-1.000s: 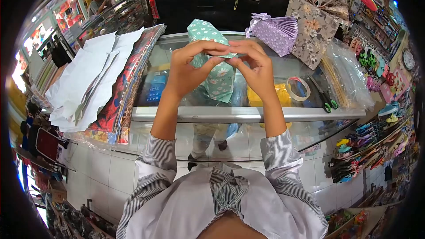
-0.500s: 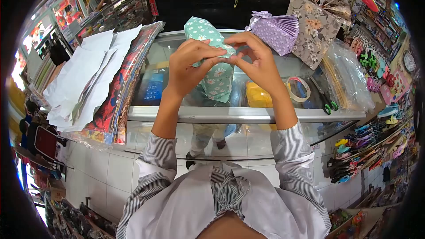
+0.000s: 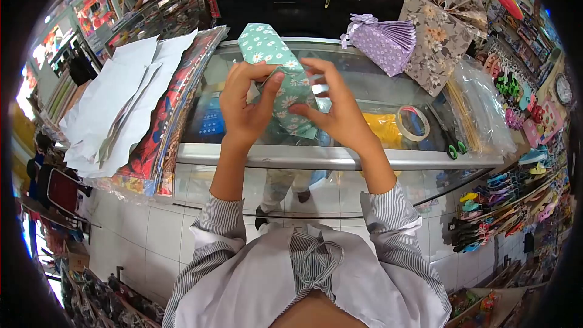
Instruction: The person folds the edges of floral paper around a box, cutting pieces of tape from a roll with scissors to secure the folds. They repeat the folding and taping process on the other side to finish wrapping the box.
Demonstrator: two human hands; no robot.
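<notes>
A mint-green parcel wrapped in daisy-print paper (image 3: 294, 100) stands tilted on the glass counter in front of me. My left hand (image 3: 248, 103) is closed at its left side, thumb and index finger pinching a folded edge of the paper. On the other side is my right hand (image 3: 340, 112), its fingers spread and slightly blurred near the parcel's right edge. The right thumb tip rests against the front of the paper or very close to it.
White paper sheets (image 3: 115, 103) lie over patterned wrapping sheets on the left. Behind and to the right are a purple pleated parcel (image 3: 385, 45) and a brown floral parcel (image 3: 434, 42). A tape roll (image 3: 426, 124), green-handled scissors (image 3: 450, 149) and wooden sticks (image 3: 463, 115) lie at right.
My hands have moved apart from their joint pinch at the parcel's middle. The left now pinches the left paper edge, while the right has opened and lowered along the right side.
</notes>
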